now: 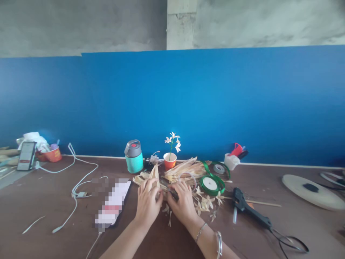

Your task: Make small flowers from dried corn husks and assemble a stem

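My left hand (149, 199) is closed, with its fingers pressed on a pale dried corn husk (154, 172) that stands up from the hand. Close beside it, my right hand (182, 201) is closed around a dark-handled tool (174, 194); its working end is hidden between the hands. More dried husks (185, 169) are heaped just behind. Small pale husk flowers (205, 204) lie to the right of my right hand. Behind the husks, a red paper cup (170, 163) holds an upright stem with white flowers (174, 140).
Right of the hands are a green ribbon spool (210, 184), clear tape (219, 169), a black glue gun (249, 208) with its cord, and an oval board (309, 194). To the left lie a phone (114, 203) and white cables (77, 201). A turquoise flask (134, 160) stands behind.
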`<state>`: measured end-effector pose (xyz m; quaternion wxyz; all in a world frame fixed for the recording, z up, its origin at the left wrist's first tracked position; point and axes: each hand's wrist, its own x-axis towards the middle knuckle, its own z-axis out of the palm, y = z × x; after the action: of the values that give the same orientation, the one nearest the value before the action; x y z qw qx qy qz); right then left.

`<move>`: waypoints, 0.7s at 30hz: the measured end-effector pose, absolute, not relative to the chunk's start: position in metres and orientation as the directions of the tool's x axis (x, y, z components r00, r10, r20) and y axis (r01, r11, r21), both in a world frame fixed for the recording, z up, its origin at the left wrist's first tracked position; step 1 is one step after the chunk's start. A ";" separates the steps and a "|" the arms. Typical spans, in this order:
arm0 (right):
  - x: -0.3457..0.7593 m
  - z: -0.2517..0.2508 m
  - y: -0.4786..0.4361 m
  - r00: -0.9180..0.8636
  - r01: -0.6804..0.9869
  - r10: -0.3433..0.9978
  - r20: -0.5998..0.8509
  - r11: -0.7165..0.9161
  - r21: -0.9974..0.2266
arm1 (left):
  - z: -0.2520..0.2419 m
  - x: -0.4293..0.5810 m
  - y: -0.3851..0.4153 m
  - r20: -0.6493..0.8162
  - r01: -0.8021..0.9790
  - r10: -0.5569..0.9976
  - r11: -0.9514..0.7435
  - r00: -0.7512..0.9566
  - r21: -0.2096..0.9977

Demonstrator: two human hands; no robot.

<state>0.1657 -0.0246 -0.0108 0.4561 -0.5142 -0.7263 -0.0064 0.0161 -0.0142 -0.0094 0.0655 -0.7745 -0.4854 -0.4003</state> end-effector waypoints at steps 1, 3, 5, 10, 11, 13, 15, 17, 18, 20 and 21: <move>0.166 -0.010 -0.025 -0.096 0.742 0.746 0.658 0.495 -0.452 | -0.010 0.016 -0.014 0.680 0.790 0.697 -0.541 0.228 0.289; 0.165 -0.008 -0.026 -0.141 0.735 0.756 0.639 0.512 -0.444 | -0.013 0.015 -0.012 0.677 0.762 0.692 -0.573 0.251 0.303; 0.165 -0.009 -0.026 -0.148 0.735 0.762 0.630 0.511 -0.445 | -0.014 0.012 -0.008 0.682 0.738 0.694 -0.582 0.232 0.341; 0.165 -0.012 -0.026 -0.248 0.731 0.772 0.585 0.546 -0.410 | -0.017 -0.005 0.010 0.741 0.699 0.672 -0.537 0.016 0.472; 0.164 -0.013 -0.027 -0.255 0.742 0.777 0.575 0.539 -0.399 | -0.017 -0.008 0.012 0.742 0.688 0.669 -0.526 -0.028 0.500; 0.163 -0.013 -0.028 -0.248 0.765 0.784 0.570 0.519 -0.382 | -0.017 -0.012 0.015 0.741 0.673 0.663 -0.502 -0.104 0.543; 0.160 -0.012 -0.031 -0.280 0.765 0.771 0.572 0.540 -0.352 | -0.016 -0.013 0.015 0.733 0.667 0.669 -0.492 -0.121 0.559; 0.157 -0.010 -0.035 -0.386 0.735 0.734 0.558 0.611 -0.295 | -0.015 -0.011 0.013 0.723 0.662 0.684 -0.499 -0.095 0.559; 0.155 -0.009 -0.037 -0.449 0.716 0.711 0.541 0.648 -0.258 | -0.014 -0.010 0.012 0.718 0.658 0.692 -0.505 -0.079 0.558; 0.150 -0.007 -0.040 -0.547 0.691 0.672 0.499 0.699 -0.184 | -0.013 -0.008 0.010 0.710 0.652 0.701 -0.511 -0.062 0.561; 0.148 -0.007 -0.041 -0.577 0.687 0.659 0.482 0.711 -0.148 | -0.013 -0.007 0.009 0.708 0.649 0.704 -0.512 -0.059 0.563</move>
<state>0.1481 -0.0408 -0.0066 0.2601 -0.3790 -0.8877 -0.0274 -0.0074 0.0093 -0.0130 -0.0259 -0.6855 -0.4934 -0.5348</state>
